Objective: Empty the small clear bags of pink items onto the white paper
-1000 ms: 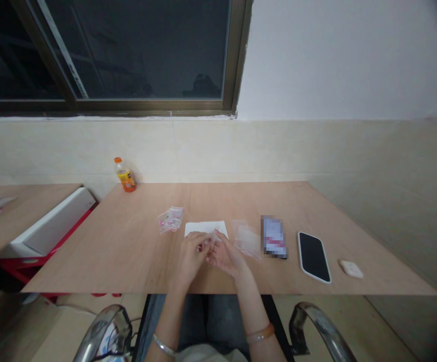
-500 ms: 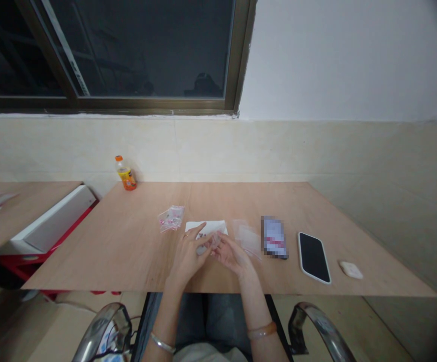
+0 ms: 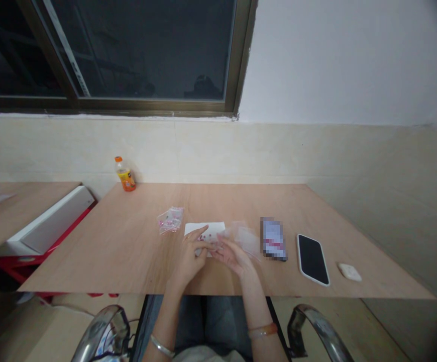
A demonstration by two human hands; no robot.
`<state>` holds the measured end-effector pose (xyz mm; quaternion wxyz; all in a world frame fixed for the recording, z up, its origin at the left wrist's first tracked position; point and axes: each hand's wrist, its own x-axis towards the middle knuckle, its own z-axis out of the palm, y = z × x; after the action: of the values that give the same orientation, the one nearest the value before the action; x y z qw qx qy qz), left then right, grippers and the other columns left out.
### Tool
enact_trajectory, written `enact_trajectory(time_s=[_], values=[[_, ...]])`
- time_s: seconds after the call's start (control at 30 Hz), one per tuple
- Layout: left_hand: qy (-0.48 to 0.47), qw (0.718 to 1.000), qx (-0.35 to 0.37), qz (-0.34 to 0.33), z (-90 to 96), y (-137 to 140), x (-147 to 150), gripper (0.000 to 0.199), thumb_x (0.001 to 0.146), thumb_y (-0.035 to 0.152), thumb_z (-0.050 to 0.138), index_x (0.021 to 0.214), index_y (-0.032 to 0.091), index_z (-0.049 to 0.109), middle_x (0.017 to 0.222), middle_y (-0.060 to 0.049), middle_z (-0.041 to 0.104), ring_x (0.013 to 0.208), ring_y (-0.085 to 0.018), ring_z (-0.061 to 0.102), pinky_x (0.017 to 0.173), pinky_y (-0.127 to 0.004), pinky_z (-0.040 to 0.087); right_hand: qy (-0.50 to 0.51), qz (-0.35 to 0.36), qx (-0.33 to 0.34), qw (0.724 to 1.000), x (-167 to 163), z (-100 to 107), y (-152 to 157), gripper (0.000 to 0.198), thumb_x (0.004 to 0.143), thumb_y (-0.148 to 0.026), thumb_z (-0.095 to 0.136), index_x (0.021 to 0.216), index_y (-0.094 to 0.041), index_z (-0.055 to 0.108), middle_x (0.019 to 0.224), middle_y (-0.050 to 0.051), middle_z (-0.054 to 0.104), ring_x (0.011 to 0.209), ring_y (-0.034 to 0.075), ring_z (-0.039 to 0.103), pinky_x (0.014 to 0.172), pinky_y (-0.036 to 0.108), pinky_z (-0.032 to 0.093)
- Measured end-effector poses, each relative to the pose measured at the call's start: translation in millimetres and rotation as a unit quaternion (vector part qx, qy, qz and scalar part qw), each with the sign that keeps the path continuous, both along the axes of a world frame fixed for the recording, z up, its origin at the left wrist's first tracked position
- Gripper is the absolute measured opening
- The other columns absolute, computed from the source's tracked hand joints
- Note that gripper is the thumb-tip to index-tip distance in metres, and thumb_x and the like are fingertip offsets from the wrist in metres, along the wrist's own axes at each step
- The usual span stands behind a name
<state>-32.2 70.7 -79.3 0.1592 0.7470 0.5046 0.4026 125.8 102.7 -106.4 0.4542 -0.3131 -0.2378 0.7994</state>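
Head view: one person's bare hands work above a wooden table [image 3: 135, 251], beneath a dark window [image 3: 146, 50].
Left hand [image 3: 189, 251]: over the near left part of the white sheet, fingers spread and reaching toward the other hand; whether their tips pinch anything cannot be told.
Right hand [image 3: 235, 257]: palm turned inward, fingers slightly curled, tips meeting or nearly meeting the left ones; its grip is unclear too.
Clear film [image 3: 223, 234]: faint, at the right thumb and fingertips, its outline hard to trace.
White sheet [image 3: 215, 227]: flat on the table, partly under the hands, with small dark reddish pieces [image 3: 210, 236] on it; any print is unreadable.
Packed bags [image 3: 171, 220]: clear, piled left of the sheet, pink markings and small contents visible, no legible words.
Clear bags [image 3: 249, 240]: spread just right of the sheet.
Pixelated item [image 3: 274, 239]: beside those bags; its pale face and red band are masked, so nothing reads.
Phone [image 3: 312, 259]: white-edged, dark screen.
White case [image 3: 349, 272]: small, right of the phone.
Bottle [image 3: 126, 178]: upright by the wall, orange cap, yellow-and-orange label with a dark mark, brand too small to read.
Window strip [image 3: 79, 75]: pale, bearing tiny illegible marks.
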Motion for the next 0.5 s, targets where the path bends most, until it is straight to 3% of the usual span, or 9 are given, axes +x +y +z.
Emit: enact_trajectory(time_s=[0.17, 0.27, 0.37, 0.5], values=[[-0.072, 0.995, -0.003, 0.065, -6.0, 4.0, -6.6, 0.029, 0.077, 0.008, 0.044, 0.073, 0.021, 0.069, 0.112, -0.006, 0.064, 0.11, -0.021, 0.054, 0.097, -0.041, 0.039, -0.016, -0.131, 0.048, 0.99, 1.4, -8.5, 4.2, 0.033, 0.058, -0.018, 0.077, 0.079, -0.022, 0.052, 0.081, 0.001, 0.067, 0.083, 0.021, 0.065, 0.079, 0.041, 0.052], [-0.086, 0.993, -0.015, 0.079, -16.9, 7.9, -7.6, 0.028, 0.078, 0.008, 0.042, 0.078, 0.019, 0.068, 0.109, -0.007, 0.065, 0.11, -0.021, 0.055, 0.096, -0.04, 0.041, -0.096, -0.191, 0.094, 0.972, -1.5, -23.7, 10.2, 0.05, 0.054, -0.019, 0.078, 0.093, -0.025, 0.047, 0.081, -0.002, 0.064, 0.081, 0.019, 0.064, 0.079, 0.038, 0.052], [-0.058, 0.995, -0.029, 0.07, -31.7, 11.7, -6.1, 0.025, 0.079, 0.01, 0.045, 0.088, 0.018, 0.067, 0.111, -0.009, 0.064, 0.111, -0.021, 0.054, 0.096, -0.041, 0.041, -0.231, -0.246, 0.147, 0.93, -7.0, -45.4, 17.0, 0.073, 0.049, -0.021, 0.079, 0.11, -0.024, 0.041, 0.091, 0.001, 0.061, 0.088, 0.019, 0.061, 0.084, 0.038, 0.05], [0.027, 0.996, -0.058, 0.067, -50.9, 14.3, -3.9, 0.031, 0.075, 0.01, 0.053, 0.103, 0.017, 0.063, 0.123, -0.011, 0.057, 0.116, -0.024, 0.05, 0.1, -0.045, 0.037, -0.349, -0.253, 0.247, 0.868, -14.0, -71.3, 21.8, 0.074, 0.056, -0.025, 0.073, 0.121, -0.021, 0.039, 0.114, 0.007, 0.055, 0.107, 0.021, 0.053, 0.094, 0.038, 0.043]])
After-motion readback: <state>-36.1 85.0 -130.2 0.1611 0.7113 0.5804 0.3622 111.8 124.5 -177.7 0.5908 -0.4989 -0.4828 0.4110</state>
